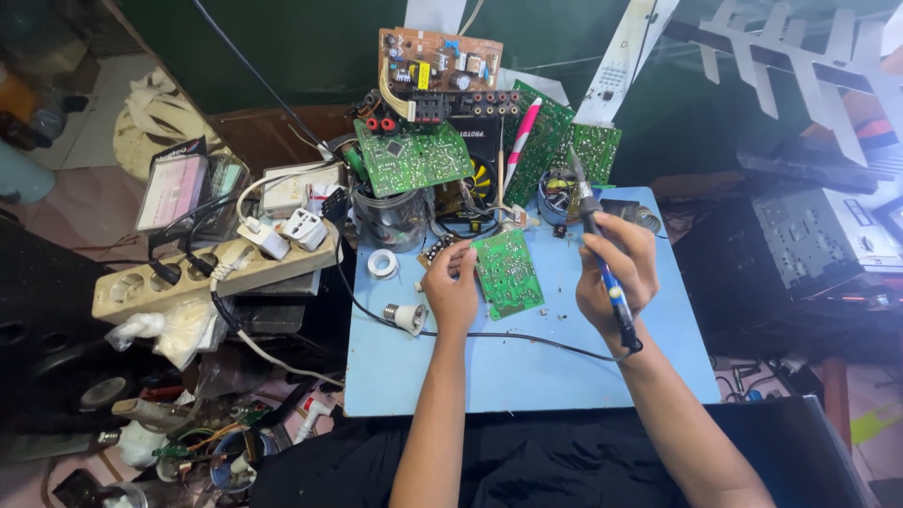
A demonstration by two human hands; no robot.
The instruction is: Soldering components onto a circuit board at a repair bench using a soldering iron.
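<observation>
Left hand (452, 287) pinches the edge of the small green rectangular circuit board (508, 273), propping it tilted on the pale blue bench (527, 372), solder side up. Right hand (616, 273) is wrapped firmly around the blue-handled soldering iron (602, 259), tip raised above the board, pointing up and away, not touching it. So by my read the soldering is between joints: board positioned, iron ready, no contact now. How many joints are finished is too small to tell. A white roll of solder (382, 263) and a white lamp socket (407, 316) sit just left of the hand.
</observation>
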